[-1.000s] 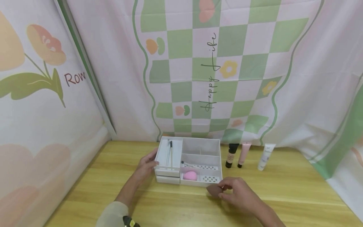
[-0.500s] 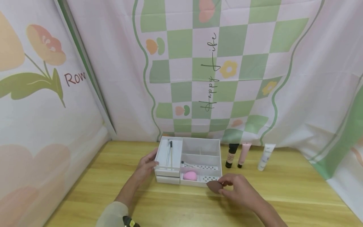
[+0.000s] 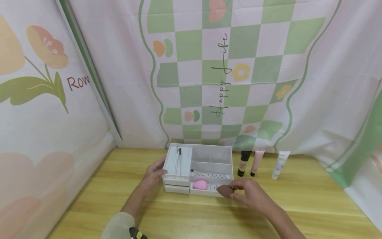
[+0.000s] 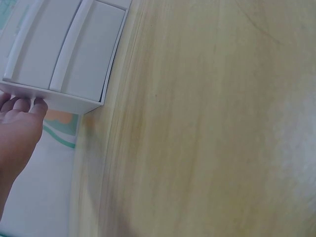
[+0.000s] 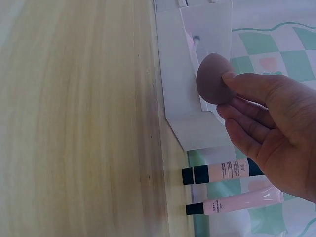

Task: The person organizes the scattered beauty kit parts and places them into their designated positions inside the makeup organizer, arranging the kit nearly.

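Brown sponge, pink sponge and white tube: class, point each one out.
Brown sponge (image 5: 212, 81), right wrist view: middle of its side.
Pink sponge (image 3: 200, 185), head view: its middle.
White tube (image 3: 280, 165), head view: its body.

Frm R hand (image 3: 250, 196): organiser (image 3: 203, 193) walls block 9–10 o'clk, pink sponge (image 3: 200, 185) & brown sponge (image 3: 224, 191) crowding front row. 12 o'clk: black tube (image 3: 243, 164) & pink tube (image 3: 256, 163), narrow gap betw. White tube (image 3: 280, 166) at 1–2, wider gap b4 it. Bare tabletop (image 3: 185, 215) 6–8 = wide lane. L hand (image 3: 153, 172) blocks organiser's 9 o'clk side

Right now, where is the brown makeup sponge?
In the head view, the right hand pinches the brown makeup sponge at the front right corner of the white organizer.
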Motion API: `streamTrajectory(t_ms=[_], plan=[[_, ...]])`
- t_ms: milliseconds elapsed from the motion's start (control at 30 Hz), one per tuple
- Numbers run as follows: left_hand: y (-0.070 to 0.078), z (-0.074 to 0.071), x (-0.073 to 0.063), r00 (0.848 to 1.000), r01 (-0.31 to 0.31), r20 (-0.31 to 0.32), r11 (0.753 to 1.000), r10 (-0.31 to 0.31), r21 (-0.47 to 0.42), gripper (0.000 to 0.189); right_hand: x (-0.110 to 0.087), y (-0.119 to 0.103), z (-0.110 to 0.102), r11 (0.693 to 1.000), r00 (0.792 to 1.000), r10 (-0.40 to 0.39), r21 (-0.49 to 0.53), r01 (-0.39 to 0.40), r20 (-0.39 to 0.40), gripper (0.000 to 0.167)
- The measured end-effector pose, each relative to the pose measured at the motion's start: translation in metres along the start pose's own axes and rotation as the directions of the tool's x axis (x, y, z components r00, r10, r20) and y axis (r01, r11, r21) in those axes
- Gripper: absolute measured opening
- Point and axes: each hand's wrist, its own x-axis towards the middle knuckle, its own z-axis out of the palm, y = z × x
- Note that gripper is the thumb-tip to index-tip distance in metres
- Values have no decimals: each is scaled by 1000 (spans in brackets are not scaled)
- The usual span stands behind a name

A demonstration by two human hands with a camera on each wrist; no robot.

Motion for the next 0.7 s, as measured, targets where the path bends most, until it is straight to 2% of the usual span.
streamTrajectory(t_ms=[233,700], plan=[[0,-1,-1,1000,-11,9,1000,11,2,74,5,2,-1,999,999,31,-5,-31,13,20],[-3,-2,2,1000,-10,4,1000,10,-2,74,14,3,-5,1000,1000,-21,-15,21,3,22]])
